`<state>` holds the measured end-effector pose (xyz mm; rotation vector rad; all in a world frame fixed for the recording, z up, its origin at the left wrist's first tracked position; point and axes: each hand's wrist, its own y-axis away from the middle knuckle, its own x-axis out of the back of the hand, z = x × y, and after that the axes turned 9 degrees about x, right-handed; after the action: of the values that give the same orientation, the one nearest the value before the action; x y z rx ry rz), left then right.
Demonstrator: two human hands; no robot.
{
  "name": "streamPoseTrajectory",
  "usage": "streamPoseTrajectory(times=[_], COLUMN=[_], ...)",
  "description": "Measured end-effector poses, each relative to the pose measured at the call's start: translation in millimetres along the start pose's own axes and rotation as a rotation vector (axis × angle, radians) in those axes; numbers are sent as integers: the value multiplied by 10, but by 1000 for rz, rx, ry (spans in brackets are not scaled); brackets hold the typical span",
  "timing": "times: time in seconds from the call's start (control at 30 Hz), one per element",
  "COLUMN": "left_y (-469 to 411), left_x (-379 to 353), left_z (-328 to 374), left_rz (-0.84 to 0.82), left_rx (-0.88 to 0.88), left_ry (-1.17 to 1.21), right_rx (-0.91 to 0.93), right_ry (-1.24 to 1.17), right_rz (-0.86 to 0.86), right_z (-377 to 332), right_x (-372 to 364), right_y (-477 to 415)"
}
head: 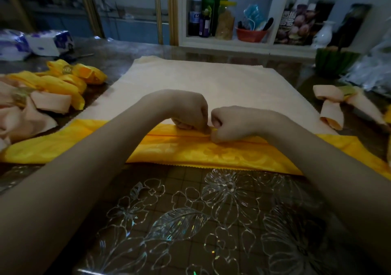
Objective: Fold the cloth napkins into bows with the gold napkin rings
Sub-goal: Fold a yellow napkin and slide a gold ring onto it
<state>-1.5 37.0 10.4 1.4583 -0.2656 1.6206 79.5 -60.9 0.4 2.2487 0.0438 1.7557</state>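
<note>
Pinching yellow napkin [190, 154] fold: left hand [188, 111], right hand [228, 122] | red bowl [250, 35] holds assorted items [268, 23]

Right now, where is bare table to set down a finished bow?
Free: the flower-etched table cover nearer you than the folded yellow cloth napkin, between the forearms; the dark strip beyond the flat cream napkin. Crowded: heap of yellow and peach bows left, peach bow right.

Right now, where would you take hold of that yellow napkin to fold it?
At the middle of its far folded edge, from above. The napkin lies flat as a long band, so that fold is likely the easiest lip to pinch. The left hand and right hand pinch it there.
</note>
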Motion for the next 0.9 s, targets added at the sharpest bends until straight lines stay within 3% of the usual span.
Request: streamPoseTrajectory(times=[0.13,0.3,0.53,0.63,0.9], left_y=[-13,-14,8,48,153], left_x=[-4,-2,-24,-37,38], left_z=[-16,-1,25,51,81], left_rz=[-17,9,43,61,23], left_rx=[11,-3,-23,-42,-46], left_ry=[10,12,-48,-88,-120], right_rx=[84,206,73,102,173], right_ry=[-213,-188,-12,-73,50], right_rz=[158,583,628,619,628], right_z=[112,208,244,248,201], right_x=[-152,-410,-434,-451,-439], right_y=[248,363,351,387,441])
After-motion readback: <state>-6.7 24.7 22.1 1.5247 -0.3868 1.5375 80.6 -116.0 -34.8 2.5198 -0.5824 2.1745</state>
